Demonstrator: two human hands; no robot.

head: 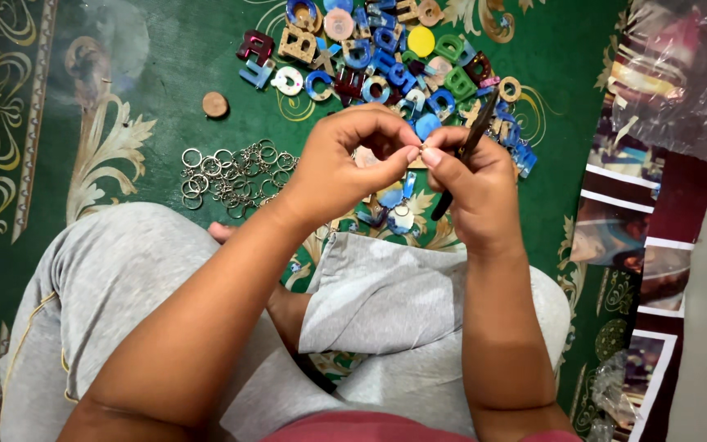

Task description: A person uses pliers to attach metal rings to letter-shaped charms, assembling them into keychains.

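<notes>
Fingertips of the left hand (345,160) and right hand (472,184) were pressed together on a small metal ring (421,150), pinched between them above the green carpet (141,74); a dark tool (466,147) was also gripped in the right.

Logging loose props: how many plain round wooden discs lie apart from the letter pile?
1: a wooden disc on the green carpet, left of the letter pile, above the key rings. Others may be hidden in the pile.

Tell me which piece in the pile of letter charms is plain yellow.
The round yellow disc near the pile's top edge; the charms around it are mostly blue, green, dark red or tan.
</notes>
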